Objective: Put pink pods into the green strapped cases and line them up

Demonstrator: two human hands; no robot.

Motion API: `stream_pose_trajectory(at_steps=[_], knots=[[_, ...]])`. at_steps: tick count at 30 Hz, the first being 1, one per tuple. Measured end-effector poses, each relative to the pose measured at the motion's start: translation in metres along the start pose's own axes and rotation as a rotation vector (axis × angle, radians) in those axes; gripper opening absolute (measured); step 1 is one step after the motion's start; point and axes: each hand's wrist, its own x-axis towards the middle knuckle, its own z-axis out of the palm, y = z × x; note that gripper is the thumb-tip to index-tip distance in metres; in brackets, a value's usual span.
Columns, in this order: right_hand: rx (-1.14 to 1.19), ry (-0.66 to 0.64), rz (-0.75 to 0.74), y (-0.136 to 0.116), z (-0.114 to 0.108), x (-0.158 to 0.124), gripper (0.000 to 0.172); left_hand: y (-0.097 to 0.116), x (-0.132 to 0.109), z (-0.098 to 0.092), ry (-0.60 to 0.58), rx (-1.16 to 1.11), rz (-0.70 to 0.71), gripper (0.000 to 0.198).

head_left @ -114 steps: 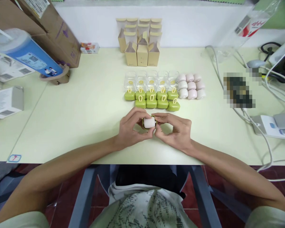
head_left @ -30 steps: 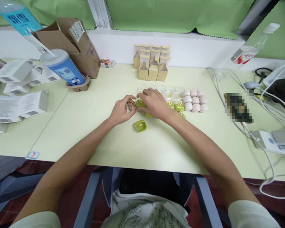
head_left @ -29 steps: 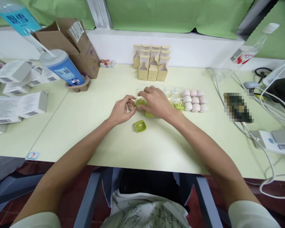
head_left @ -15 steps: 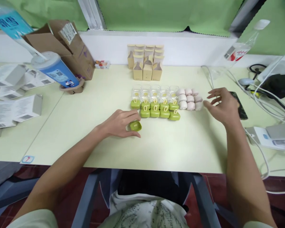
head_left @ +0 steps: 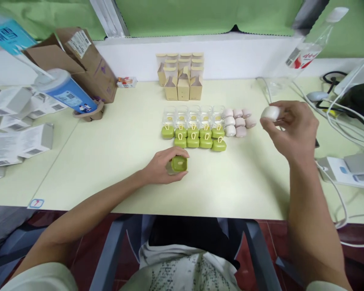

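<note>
My left hand [head_left: 165,165] curls its thumb and fingers around a small hollow green cap [head_left: 179,163], its inside facing up. To the right, my right hand [head_left: 293,125] pinches a small rounded white piece [head_left: 270,113] above the table. Between the hands lie two rows of green caps [head_left: 193,140] with cream loops. Behind them is a row of clear plastic cups [head_left: 194,115], each showing a yellowish mark. Several rounded white and pale pink pieces [head_left: 240,122] sit close together at the right end of these rows.
Small open cardboard boxes [head_left: 183,87] stand against the wall. On the left are a brown carton [head_left: 91,68], a blue tub [head_left: 71,95] and white boxes [head_left: 36,139]. A bottle [head_left: 309,56], cables [head_left: 336,194] and a white device [head_left: 346,173] occupy the right side.
My right hand has taken hold of a rounded white piece from the right end of the group and lifted it. My left hand has moved right with the green cap.
</note>
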Motion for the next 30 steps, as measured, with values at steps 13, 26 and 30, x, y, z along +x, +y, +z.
stream_pose_trajectory(at_steps=[13,26,30], knots=[[0.93,-0.422,-0.077,-0.087,0.075,-0.09,0.035,-0.001,0.002,0.001,0.244,-0.473,-0.232,0.038],[0.901,-0.488,-0.02,-0.082,0.078,-0.087,0.04,-0.004,0.004,0.012,0.145,-0.739,-0.39,0.059],[0.9,-0.512,-0.039,-0.078,0.079,-0.086,0.032,-0.003,0.004,0.013,0.215,-0.741,-0.411,0.054]])
